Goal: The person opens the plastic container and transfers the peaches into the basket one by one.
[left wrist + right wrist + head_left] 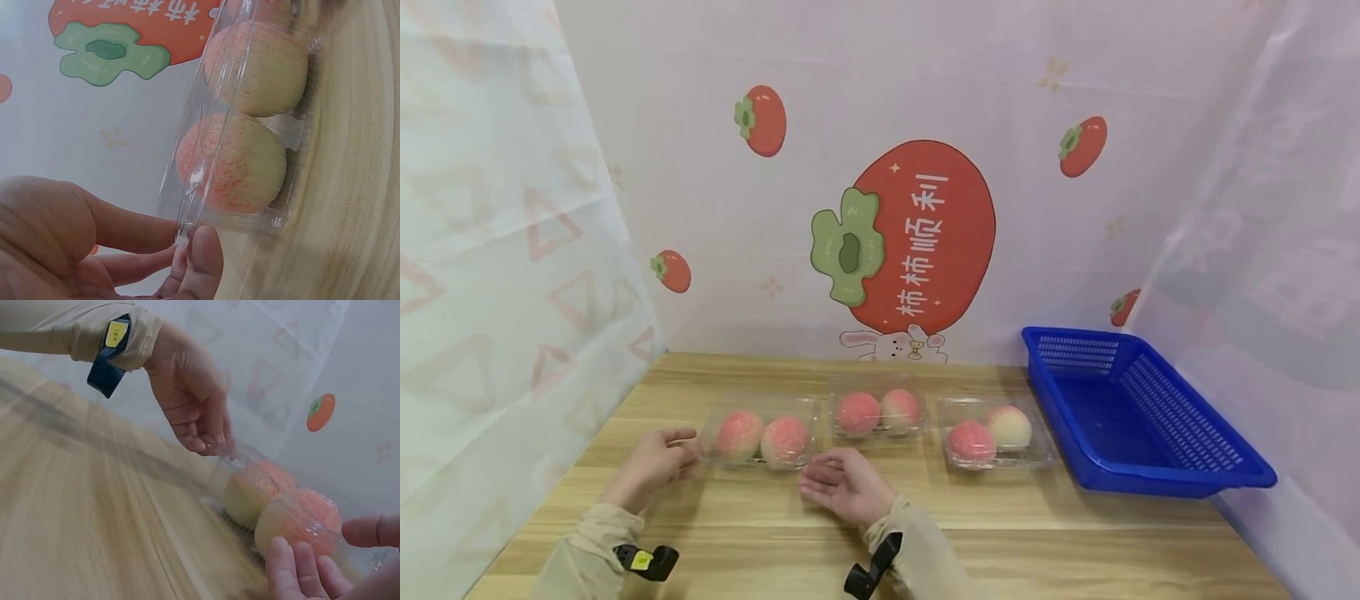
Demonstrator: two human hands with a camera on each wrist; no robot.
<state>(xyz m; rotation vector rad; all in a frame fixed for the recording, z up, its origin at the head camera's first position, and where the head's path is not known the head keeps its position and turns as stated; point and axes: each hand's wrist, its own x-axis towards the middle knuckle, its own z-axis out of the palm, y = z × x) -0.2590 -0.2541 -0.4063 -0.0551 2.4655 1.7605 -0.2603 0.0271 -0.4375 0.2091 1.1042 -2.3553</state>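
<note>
A clear plastic box (760, 400) holding two pink and cream peaches stands on the table at the left. My left hand (658, 465) is at its left end, where thumb and fingertips pinch the projecting edge of the box in the left wrist view. At the opposite end is my right hand (850, 487), its fingers relaxed and spread. Its fingertips (284, 550) overlap the near peach (297, 528) in the right wrist view, with the thumb on the other side of the box corner.
Two more clear boxes of peaches stand in the row, one in the middle (880, 379) and one farther right (996, 407). A blue plastic basket (1157, 483) sits at the table's right side. Printed cloth (700, 183) walls the wooden table (760, 542) at the back and sides.
</note>
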